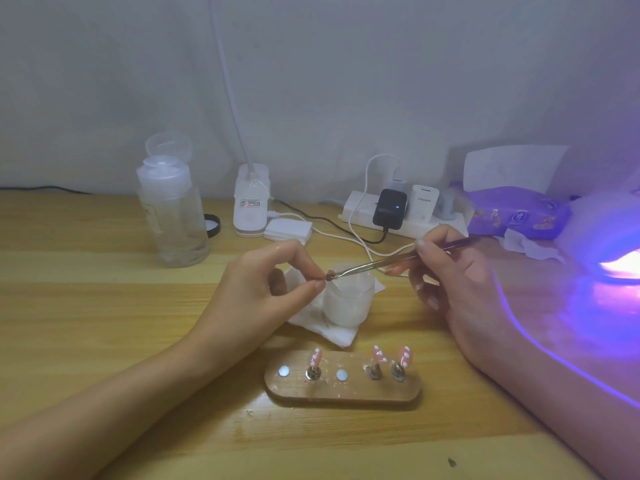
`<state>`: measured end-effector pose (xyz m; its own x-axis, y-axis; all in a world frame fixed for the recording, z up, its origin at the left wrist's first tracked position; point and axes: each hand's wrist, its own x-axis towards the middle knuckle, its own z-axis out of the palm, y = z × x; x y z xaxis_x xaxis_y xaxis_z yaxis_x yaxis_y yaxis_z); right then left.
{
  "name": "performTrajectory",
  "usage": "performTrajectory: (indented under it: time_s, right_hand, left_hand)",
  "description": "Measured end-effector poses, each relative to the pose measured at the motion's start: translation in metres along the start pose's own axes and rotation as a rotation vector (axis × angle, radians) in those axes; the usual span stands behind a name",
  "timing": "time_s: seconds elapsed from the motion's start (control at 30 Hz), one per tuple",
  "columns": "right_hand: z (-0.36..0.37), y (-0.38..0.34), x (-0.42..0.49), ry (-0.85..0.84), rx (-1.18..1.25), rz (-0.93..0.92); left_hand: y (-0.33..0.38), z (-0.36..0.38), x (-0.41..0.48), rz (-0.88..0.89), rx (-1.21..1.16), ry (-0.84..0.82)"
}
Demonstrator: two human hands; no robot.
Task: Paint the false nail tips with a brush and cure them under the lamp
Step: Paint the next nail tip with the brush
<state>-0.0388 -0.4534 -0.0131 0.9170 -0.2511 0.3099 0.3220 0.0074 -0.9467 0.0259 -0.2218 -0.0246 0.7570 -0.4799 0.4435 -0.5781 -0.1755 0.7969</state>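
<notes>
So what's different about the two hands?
The left hand pinches a tiny nail tip between thumb and forefinger; the right hand holds a long thin brush. The left hand sits by the white jar; the right hand is nearer the glowing purple lamp. Both have curled fingers and meet where the brush touches the nail tip.
</notes>
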Motion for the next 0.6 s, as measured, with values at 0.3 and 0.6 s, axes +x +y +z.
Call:
performTrajectory:
  time_s: [0.3,0.6]
  right_hand:
    - [0.0001,-0.0021,-0.0023,0.014,0.019,-0.044]
    - [0.0,-0.0027,-0.0016,0.023,0.026,-0.047]
  left_hand:
    - [0.0003,-0.0013,0.0,-0.03,-0.044,-0.032]
    - [0.001,-0.0014,0.0009,-0.044,-0.071,-0.037]
